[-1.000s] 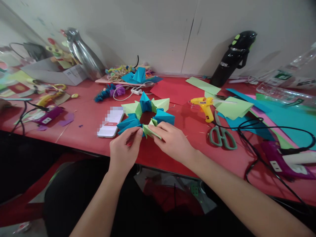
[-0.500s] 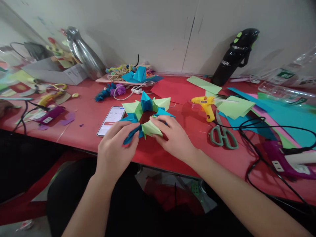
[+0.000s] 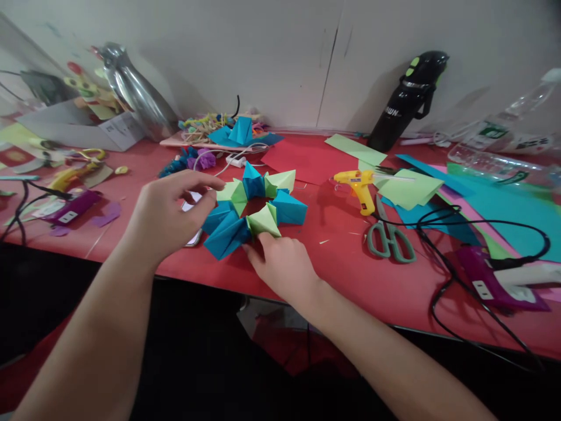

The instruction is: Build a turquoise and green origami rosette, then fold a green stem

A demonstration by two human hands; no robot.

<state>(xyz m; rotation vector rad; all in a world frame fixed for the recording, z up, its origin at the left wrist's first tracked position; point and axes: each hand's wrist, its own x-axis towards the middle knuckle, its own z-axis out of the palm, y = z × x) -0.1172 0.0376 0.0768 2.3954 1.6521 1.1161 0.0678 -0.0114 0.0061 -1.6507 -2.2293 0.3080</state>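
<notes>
The folded-paper ring (image 3: 259, 218) lies on the red table (image 3: 333, 263), seemingly closed all round; whether anything remains to fix doesn't show. Its blue tip (image 3: 253, 177) points to twelve; nearly round, it has no clear long axis. At six, the right hand (image 3: 284, 263) touches a green unit (image 3: 265, 220), pinch unclear; at nine, the left hand (image 3: 166, 213) hangs spread above a phone (image 3: 194, 239).

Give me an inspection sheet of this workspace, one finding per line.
Surface: red tabletop, scattered with paper scraps.
Work in hand: ring of folded blue and light-green paper, on the tabletop.
Clutter: scissors, glue gun, paper sheets, partly hidden phone.
Hands: left hand partly covers the phone, holding nothing visible; right hand touches the ring's near side.
Cables: black cable looped beside purple power strip; white plug behind the ring.
Surroundings: pale wall behind black bottle and metal jug.
</notes>
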